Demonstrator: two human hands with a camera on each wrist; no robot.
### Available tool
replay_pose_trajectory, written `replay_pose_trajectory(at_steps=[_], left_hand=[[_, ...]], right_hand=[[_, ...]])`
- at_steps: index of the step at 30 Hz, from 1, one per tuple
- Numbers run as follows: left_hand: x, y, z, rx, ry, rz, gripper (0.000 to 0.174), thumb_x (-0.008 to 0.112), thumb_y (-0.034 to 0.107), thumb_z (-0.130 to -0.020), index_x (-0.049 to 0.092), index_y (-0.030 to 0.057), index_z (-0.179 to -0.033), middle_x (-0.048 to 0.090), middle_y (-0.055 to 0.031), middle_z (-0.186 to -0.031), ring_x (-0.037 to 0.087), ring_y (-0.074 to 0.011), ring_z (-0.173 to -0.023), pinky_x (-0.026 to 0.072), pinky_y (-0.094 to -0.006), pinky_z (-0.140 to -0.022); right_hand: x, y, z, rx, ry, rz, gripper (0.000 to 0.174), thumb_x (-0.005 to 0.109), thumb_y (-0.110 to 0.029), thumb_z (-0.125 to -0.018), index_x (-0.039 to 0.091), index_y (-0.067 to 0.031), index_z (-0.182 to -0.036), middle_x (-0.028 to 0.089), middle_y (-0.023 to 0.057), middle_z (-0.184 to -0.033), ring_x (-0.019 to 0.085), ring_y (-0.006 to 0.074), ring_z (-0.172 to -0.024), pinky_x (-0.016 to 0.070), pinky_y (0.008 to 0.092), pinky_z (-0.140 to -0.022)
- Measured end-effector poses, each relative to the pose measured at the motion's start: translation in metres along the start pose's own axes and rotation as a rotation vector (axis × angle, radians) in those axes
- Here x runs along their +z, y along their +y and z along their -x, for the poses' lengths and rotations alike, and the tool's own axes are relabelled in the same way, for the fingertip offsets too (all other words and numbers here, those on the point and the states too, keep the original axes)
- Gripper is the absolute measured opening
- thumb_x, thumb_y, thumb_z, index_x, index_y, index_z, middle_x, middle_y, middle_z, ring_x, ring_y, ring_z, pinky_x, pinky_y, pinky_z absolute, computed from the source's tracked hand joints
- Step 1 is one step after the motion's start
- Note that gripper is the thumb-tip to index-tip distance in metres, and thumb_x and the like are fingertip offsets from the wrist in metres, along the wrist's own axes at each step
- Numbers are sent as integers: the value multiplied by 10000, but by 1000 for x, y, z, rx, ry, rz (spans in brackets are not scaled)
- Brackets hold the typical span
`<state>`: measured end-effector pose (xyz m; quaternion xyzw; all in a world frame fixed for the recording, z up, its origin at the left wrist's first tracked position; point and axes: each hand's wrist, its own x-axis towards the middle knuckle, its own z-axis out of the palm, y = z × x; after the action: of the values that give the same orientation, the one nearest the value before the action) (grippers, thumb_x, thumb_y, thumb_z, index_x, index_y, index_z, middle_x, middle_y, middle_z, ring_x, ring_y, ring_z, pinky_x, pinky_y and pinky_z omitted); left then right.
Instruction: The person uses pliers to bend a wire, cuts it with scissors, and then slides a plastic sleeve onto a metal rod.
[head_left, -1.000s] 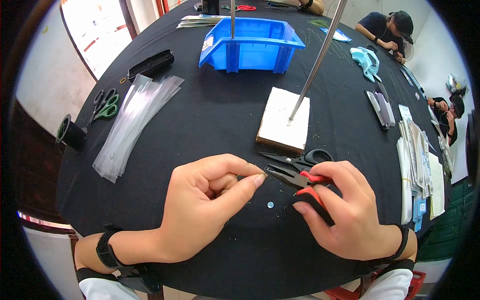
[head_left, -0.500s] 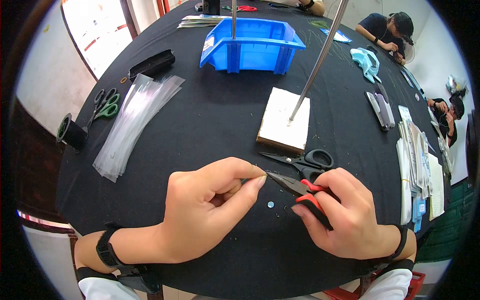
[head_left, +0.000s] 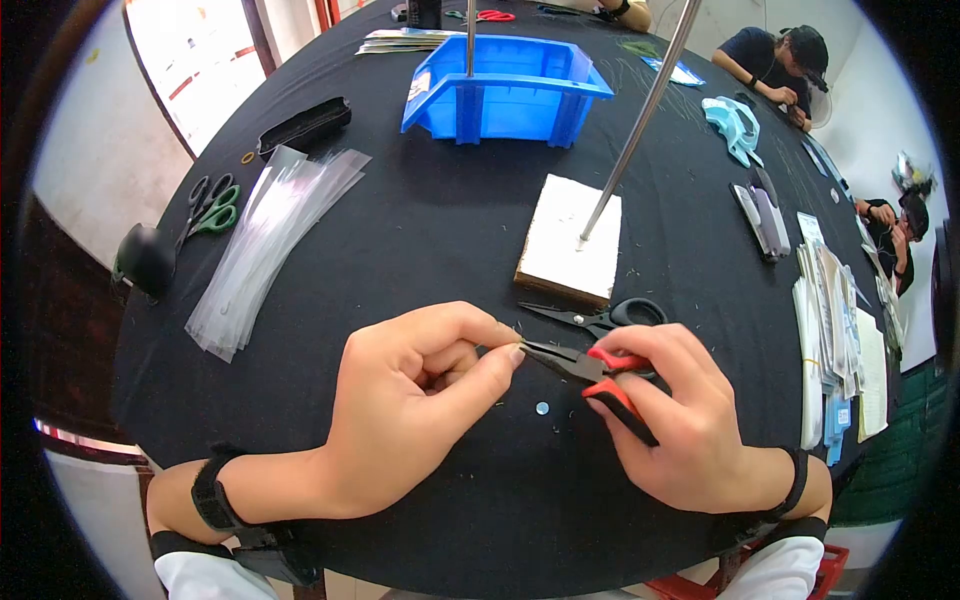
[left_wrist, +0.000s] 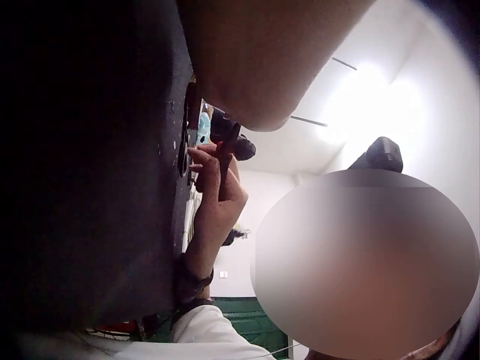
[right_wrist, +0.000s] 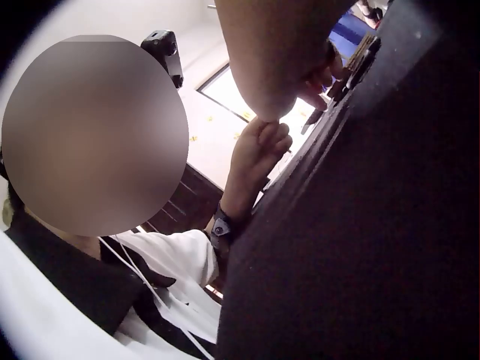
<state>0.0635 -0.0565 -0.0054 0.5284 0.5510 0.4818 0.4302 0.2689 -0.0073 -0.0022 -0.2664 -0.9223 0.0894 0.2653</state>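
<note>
In the head view my left hand (head_left: 405, 410) pinches something tiny between thumb and forefinger; the thing itself is too small to make out. My right hand (head_left: 680, 425) grips red-and-black pliers (head_left: 572, 362), whose tips are at the left fingertips. Black scissors (head_left: 590, 318) lie just beyond the pliers, partly behind them. A small light-blue disc (head_left: 542, 408) rests on the black cloth between the hands. The left wrist view shows the right hand (left_wrist: 219, 195) from the side, and the right wrist view the left hand (right_wrist: 259, 154).
A white block (head_left: 570, 240) with a metal rod stands beyond the scissors, a blue bin (head_left: 515, 105) farther back. Clear strips (head_left: 270, 250), green-handled scissors (head_left: 215, 210) and a dark spool (head_left: 147, 260) lie left. A stapler (head_left: 762, 215) and stacked packets (head_left: 825, 330) are right.
The pliers' tips met at the left fingertips half a second ago and now stand slightly apart. Both the pliers and my right hand have shifted a little left.
</note>
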Motion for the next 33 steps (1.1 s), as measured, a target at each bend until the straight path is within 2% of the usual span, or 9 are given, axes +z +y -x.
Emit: replay_pose_trajectory(at_steps=[3,12,15,18,24,30,33], left_hand=[[0,-2,1,34,4,-14,46,586,-9,-837,595,-42,-869,494,54,-562,369,25,-485,233,-173,-437],[0,-3,2,94,-16,-46,45,577,-22,-835,565,-42,-873,489,55,-562,367,28,-490,244,-169,-446],[0,-3,2,139,-32,-63,40,578,-25,-836,563,-40,-870,474,60,-551,358,30,-487,242,-170,-444],[-1,-2,2,148,-36,-51,34,580,-26,-837,563,-36,-864,459,67,-539,347,31,-481,237,-170,-442],[-1,1,2,127,-42,-17,28,585,-17,-840,565,-32,-852,453,71,-532,338,30,-474,230,-169,-439],[0,2,2,142,-49,-15,35,586,-10,-844,577,-35,-867,464,67,-537,345,29,-475,232,-167,-437],[-1,0,1,154,-49,-13,58,578,6,-858,586,-39,-894,474,62,-549,352,25,-482,235,-167,-436]], right_hand=[[-3,-1,-1,17,-12,89,232,688,59,-572,597,68,-785,541,166,-1061,536,317,-932,453,373,-769],[-6,-2,-4,-6,-2,154,236,688,46,-559,600,59,-778,541,156,-1047,534,306,-903,438,373,-743],[-7,0,-3,-30,15,154,227,690,42,-554,599,52,-762,551,141,-1001,539,290,-845,442,361,-701],[-8,3,-2,-65,-3,162,234,707,-51,-570,600,8,-770,538,103,-950,530,261,-837,427,358,-667],[-10,0,-2,-33,-17,87,223,726,-75,-585,592,3,-745,519,100,-849,532,240,-746,425,339,-597],[-8,0,1,76,-75,-128,171,732,-114,-682,615,-4,-741,490,84,-714,495,216,-550,406,319,-492],[-9,1,1,157,-137,-277,156,713,-135,-738,632,-4,-762,477,74,-665,490,190,-524,389,301,-481]])
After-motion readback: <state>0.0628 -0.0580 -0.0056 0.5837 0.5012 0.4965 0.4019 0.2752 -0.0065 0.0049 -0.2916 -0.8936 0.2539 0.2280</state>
